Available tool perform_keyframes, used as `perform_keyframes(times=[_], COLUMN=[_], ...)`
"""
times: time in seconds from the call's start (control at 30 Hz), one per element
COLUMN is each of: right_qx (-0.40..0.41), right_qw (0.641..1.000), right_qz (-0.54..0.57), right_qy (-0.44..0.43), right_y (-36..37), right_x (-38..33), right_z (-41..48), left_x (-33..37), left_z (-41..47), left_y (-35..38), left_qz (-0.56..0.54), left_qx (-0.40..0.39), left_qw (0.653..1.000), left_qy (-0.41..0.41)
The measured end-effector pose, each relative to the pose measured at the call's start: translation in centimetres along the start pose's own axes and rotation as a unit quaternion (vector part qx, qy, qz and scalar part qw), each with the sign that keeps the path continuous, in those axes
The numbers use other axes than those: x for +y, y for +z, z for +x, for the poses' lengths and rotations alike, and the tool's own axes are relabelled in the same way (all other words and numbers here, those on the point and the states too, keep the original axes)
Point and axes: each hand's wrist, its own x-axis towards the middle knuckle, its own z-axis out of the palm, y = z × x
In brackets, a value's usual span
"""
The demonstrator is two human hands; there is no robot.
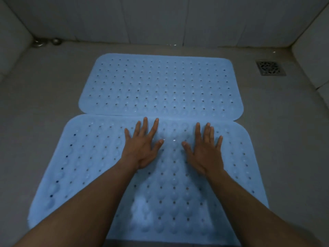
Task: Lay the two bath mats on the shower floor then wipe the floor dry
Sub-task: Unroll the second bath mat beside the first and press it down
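Bath mats: two pale-blue perforated rubber sheets, near mat (106, 166) abutting far mat (160, 86) on grey shower floor (35, 104). Left hand (142, 148) and right hand (204, 152) flat, fingers splayed, gripping nothing. Best pressed outward evenly.

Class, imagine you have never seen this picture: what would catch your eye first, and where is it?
First, the two pale blue perforated mats: the far mat lies mid-floor, and the near mat lies just before it, their long edges meeting. Next, the left hand and right hand, spread flat on the near mat's far half. A metal drain sits far right.
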Motion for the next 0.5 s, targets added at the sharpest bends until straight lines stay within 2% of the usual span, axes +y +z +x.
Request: perform_keyframes(times=[0.1, 0.27, 0.4, 0.5], right_qx=[-0.007, -0.046, -0.062, -0.051], right_qw=[1.000, 0.994, 0.992, 0.994], right_qz=[0.023, 0.035, 0.012, -0.007], right_qy=[-0.020, -0.092, -0.112, -0.098], right_y=[2.9, 6.5, 9.0, 10.5], right_x=[-7.1, -17.1, -20.6, -20.7], right_z=[-4.0, -9.5, -11.3, -12.0], left_x=[-5.9, -15.7, -19.3, -19.7], left_z=[-5.5, -13.5, -15.9, -16.3], left_y=[0.0, 0.3, 1.5, 2.8], left_qz=[0.015, 0.031, 0.044, 0.034], left_qx=[0.040, 0.028, -0.001, 0.008], left_qw=[0.998, 0.991, 0.988, 0.990], left_qy=[-0.038, -0.126, -0.145, -0.136])
